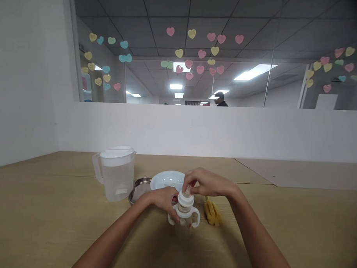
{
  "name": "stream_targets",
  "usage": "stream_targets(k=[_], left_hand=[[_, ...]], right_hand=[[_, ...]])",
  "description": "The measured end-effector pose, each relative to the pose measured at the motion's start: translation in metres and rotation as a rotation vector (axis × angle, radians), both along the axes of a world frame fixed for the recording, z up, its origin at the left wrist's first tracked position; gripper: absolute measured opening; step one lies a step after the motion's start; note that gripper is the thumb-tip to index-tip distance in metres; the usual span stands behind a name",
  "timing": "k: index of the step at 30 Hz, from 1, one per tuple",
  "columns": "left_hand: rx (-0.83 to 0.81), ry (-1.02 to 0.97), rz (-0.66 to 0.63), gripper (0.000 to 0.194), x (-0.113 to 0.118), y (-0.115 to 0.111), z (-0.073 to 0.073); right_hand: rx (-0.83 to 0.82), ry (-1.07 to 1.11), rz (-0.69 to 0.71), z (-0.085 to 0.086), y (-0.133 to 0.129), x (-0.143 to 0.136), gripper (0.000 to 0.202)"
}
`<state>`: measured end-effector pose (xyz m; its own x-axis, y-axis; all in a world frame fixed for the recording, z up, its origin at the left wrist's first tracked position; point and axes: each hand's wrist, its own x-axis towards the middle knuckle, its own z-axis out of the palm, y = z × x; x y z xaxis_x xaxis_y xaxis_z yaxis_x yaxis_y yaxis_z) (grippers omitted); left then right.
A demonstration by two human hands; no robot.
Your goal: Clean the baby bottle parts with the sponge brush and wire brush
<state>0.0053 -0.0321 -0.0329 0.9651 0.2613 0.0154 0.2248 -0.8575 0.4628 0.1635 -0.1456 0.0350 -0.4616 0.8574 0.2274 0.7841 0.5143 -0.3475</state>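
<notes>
A clear baby bottle (183,228) with a white collar and two white side handles stands upright in front of me. My left hand (165,200) grips it around the neck and left handle. Above the collar, my right hand (204,182) pinches the clear nipple (187,191) at the bottle's top. A yellow sponge brush (212,212) lies on the table just right of the bottle. Behind my hands is a white bowl (162,180), partly hidden by them. The fingers of my left hand on the far side of the bottle are hidden.
A translucent lidded pitcher (118,180) stands at the left, holding what looks like water. Beside it lies a round metal sieve or tray (140,187). The wooden table (61,220) ends at a white wall with a window above. A person (220,99) shows beyond the glass.
</notes>
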Motion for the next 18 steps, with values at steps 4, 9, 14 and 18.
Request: stream_targets(k=[4, 9, 14, 18], left_hand=[[-0.042, 0.045, -0.044, 0.049, -0.003, -0.001, 0.008], [-0.042, -0.134, 0.017, 0.065, -0.013, -0.007, 0.037], [-0.039, -0.523, 0.179, 0.035, -0.01, -0.02, 0.051], [0.076, -0.672, 0.259, 0.03, -0.002, -0.018, 0.045]], right_hand=[[0.083, 0.113, -0.07, 0.012, -0.013, 0.009, 0.021], [0.197, 0.299, -0.143, 0.021, -0.026, 0.018, 0.018], [0.343, 0.421, -0.191, 0.022, -0.026, 0.015, 0.02], [0.356, 0.507, -0.224, 0.018, -0.014, 0.009, 0.019]])
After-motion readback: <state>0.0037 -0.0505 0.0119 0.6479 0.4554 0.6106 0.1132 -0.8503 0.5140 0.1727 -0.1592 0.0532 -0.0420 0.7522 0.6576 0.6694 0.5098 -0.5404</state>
